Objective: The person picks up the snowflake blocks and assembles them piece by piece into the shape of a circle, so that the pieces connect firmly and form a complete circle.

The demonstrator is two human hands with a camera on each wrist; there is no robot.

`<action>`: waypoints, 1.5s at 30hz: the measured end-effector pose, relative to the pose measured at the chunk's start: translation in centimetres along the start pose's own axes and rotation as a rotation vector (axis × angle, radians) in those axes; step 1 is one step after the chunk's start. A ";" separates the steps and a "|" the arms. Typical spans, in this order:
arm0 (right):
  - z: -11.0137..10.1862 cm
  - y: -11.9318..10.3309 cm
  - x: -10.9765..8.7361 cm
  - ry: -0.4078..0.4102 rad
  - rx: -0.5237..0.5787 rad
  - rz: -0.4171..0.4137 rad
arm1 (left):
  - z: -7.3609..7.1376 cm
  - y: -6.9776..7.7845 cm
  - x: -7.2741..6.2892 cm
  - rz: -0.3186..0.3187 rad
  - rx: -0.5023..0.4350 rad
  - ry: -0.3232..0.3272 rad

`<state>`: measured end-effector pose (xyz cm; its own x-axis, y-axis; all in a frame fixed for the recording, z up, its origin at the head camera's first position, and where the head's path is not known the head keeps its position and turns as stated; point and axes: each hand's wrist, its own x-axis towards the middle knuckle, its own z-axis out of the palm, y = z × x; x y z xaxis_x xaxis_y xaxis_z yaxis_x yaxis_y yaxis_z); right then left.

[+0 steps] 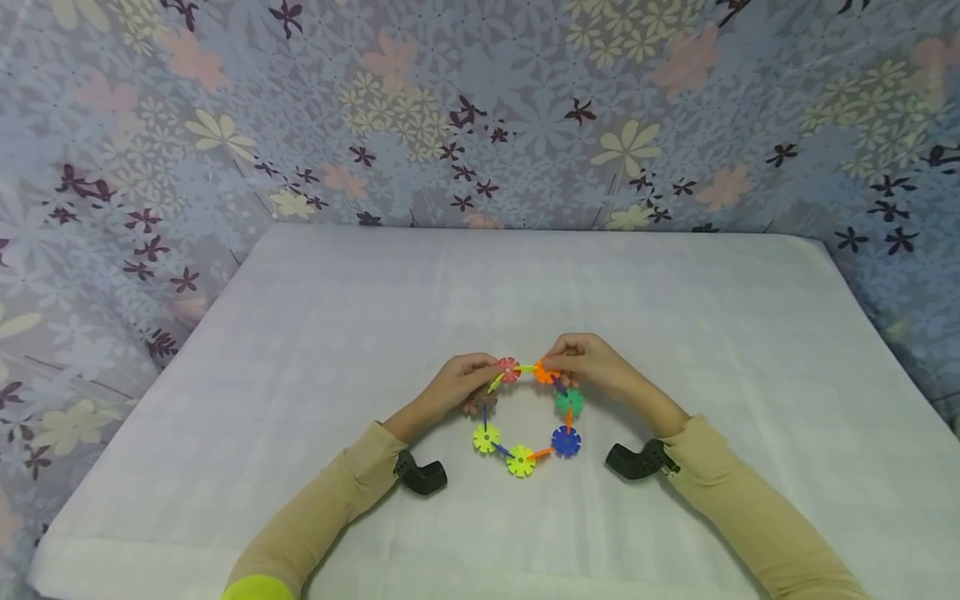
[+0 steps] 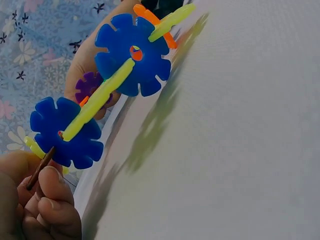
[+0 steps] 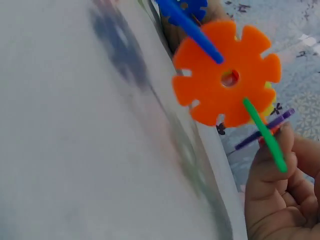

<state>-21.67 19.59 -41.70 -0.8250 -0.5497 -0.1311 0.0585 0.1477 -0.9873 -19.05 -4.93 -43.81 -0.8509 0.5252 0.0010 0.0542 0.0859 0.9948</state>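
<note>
Notched, flower-shaped plastic discs, linked edge to face, form a ring in the head view; a yellow disc (image 1: 521, 461) and a blue disc (image 1: 566, 442) lie along its near side. My left hand (image 1: 456, 385) grips the ring's upper left, by a red disc (image 1: 508, 370). In the left wrist view its thumb and fingers pinch a brown disc (image 2: 41, 169) seen edge-on. At the upper right my right hand (image 1: 597, 364) pinches the ring by an orange disc (image 1: 546, 372), above a green disc (image 1: 569, 402). A purple disc (image 3: 265, 129) shows at its fingertips, which are partly hidden.
The ring is held over a table with a white cloth (image 1: 360, 292). A black wrist mount (image 1: 422, 475) sticks out from the left sleeve, another black mount (image 1: 636, 461) from the right. Floral fabric (image 1: 525, 108) hangs behind the table and at its sides.
</note>
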 end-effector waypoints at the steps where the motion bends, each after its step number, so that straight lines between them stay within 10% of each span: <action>1: 0.1 0.0 0.0 0.004 0.011 -0.008 | 0.0 0.0 0.0 0.002 -0.006 -0.004; 12: 0.6 0.5 0.1 0.026 0.105 -0.040 | 0.3 2.6 -0.9 0.014 -0.044 -0.022; 45: 1.0 1.6 0.4 0.017 0.141 -0.041 | 0.1 1.9 -0.4 -0.043 -0.006 0.004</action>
<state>-21.30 18.77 -43.41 -0.8376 -0.5389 -0.0899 0.1016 0.0080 -0.9948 -18.54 -4.95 -41.90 -0.8547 0.5175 -0.0417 0.0140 0.1032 0.9946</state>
